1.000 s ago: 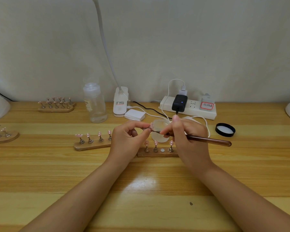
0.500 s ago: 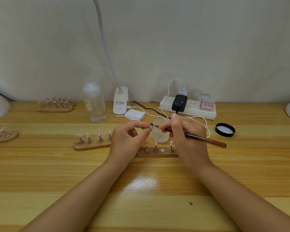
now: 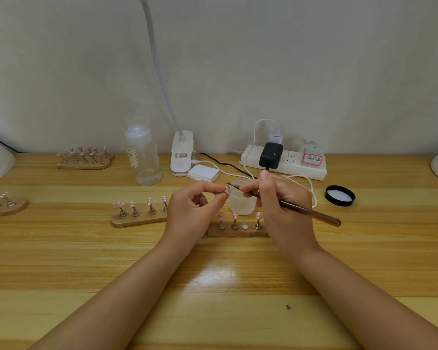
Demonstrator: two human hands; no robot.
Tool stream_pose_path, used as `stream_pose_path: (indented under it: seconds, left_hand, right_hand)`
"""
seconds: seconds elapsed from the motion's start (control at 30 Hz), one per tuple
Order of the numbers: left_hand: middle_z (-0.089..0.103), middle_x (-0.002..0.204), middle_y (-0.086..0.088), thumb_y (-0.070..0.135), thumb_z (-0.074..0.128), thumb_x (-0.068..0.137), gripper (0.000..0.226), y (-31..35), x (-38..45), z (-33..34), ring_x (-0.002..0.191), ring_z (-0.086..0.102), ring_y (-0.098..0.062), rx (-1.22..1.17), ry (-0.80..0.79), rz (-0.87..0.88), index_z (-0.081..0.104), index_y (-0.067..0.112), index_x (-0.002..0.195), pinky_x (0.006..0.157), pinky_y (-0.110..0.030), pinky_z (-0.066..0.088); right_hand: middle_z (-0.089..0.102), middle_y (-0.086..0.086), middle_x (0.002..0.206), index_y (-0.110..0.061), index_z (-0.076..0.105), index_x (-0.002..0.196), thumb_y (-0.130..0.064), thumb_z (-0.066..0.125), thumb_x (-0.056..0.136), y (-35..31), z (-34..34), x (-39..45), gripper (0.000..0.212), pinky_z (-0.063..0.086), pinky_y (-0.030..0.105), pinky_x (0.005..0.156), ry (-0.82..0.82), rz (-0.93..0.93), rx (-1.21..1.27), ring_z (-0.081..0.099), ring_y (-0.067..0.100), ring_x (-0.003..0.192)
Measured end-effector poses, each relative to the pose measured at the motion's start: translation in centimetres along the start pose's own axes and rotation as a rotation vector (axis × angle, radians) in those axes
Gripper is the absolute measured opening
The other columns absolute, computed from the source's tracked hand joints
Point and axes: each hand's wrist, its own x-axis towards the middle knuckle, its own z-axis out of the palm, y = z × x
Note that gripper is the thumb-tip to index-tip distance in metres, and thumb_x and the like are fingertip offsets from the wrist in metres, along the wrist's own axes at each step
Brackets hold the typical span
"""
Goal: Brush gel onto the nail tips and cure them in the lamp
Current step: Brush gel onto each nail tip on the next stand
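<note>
A: Pale wood worktop (image 3: 61, 261) against a plain white wall — what's nearest?

B: Both forearms reach in from the bottom edge. Left hand (image 3: 191, 210) pinches a small stand w/ a pink nail tip (image 3: 227, 190) between thumb & forefinger, raised off the surface. Right hand (image 3: 281, 203) grips a brown brush (image 3: 304, 210) like a pen, bristle end touching that tip. Hands are close together, both clamped on something.

A: So which step?

B: Looks like brushing gel onto that one tip. Just below the hands sits a wooden holder (image 3: 238, 229) w/ three more tips upright and one bare magnet slot — prob. where the held one goes back.

A: And the gel?

B: Frosted jar (image 3: 240, 207), open, right behind the holder and partly hidden by the fingers. Its black lid (image 3: 339, 195) lies well apart to the right. A second holder (image 3: 139, 218) w/ four tips sits left of the hands.

A: Next move?

B: I'd guess a steady short stroke along the tip, then seating the stand on the empty slot w/o smearing. Curing comes later — I can't tell which item is the curing lamp; a white gooseneck lamp (image 3: 181, 155) stands at the back by a clear bottle (image 3: 143, 157) and a power strip (image 3: 283, 162).
</note>
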Motion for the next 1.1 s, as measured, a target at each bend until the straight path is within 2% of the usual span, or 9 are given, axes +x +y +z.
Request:
stream_pose_path:
  seconds: [0.2,0.3,0.5,0.77,0.9,1.1]
  left_hand:
    - [0.044,0.045,0.013,0.016,0.071,0.076,0.017,-0.06,0.01,-0.05,0.046,0.036,-0.001,0.003,-0.001,-0.001,0.067,0.032,0.074,0.045,-0.01,0.031]
    - [0.044,0.05,0.004,0.015,0.071,0.076,0.018,-0.03,0.02,-0.03,0.046,0.036,-0.002,0.002,0.001,-0.005,0.067,0.033,0.074,0.045,-0.011,0.031]
    - [0.048,0.042,0.016,0.015,0.07,0.076,0.017,0.09,-0.02,-0.04,0.043,0.039,0.001,0.018,0.001,0.004,0.066,0.031,0.075,0.043,-0.007,0.03]
    - [0.048,0.042,0.016,0.019,0.071,0.076,0.014,0.06,-0.05,-0.05,0.043,0.039,0.001,0.024,0.0,-0.007,0.067,0.032,0.074,0.044,-0.008,0.031]
    - [0.049,0.044,0.015,0.019,0.071,0.076,0.015,0.07,0.08,0.01,0.044,0.039,0.001,0.024,-0.004,-0.01,0.066,0.033,0.074,0.044,-0.009,0.032]
    - [0.046,0.042,0.015,0.016,0.071,0.076,0.016,-0.04,0.01,-0.06,0.044,0.039,0.001,0.014,0.006,-0.012,0.067,0.032,0.074,0.044,-0.008,0.032]
  right_hand:
    - [0.064,-0.015,0.068,-0.012,0.071,0.073,-0.014,0.043,0.092,-0.04,0.1,-0.04,0.034,0.044,0.008,0.058,-0.021,0.004,0.011,0.062,-0.002,0.065]
    - [0.063,-0.017,0.065,-0.014,0.07,0.07,-0.013,0.043,0.092,-0.18,0.05,-0.07,0.034,0.041,0.007,0.058,-0.035,0.014,0.045,0.06,-0.004,0.06]
    - [0.063,-0.013,0.056,-0.014,0.069,0.065,-0.017,0.044,0.09,-0.35,-0.06,-0.19,0.036,0.042,0.009,0.056,-0.016,0.071,0.114,0.061,0.001,0.056]
    - [0.065,-0.017,0.063,-0.026,0.068,0.067,-0.014,0.045,0.096,-0.34,-0.01,0.1,0.038,0.043,0.008,0.061,0.038,0.12,0.064,0.061,-0.004,0.063]
    - [0.064,-0.017,0.065,-0.021,0.069,0.069,-0.019,0.045,0.094,-0.43,0.13,0.09,0.035,0.042,0.006,0.061,0.018,0.124,0.05,0.06,-0.005,0.062]
    - [0.063,-0.018,0.055,-0.022,0.068,0.064,-0.009,0.046,0.095,-0.45,-0.02,-0.08,0.041,0.042,0.007,0.059,-0.005,0.144,0.09,0.059,-0.004,0.055]
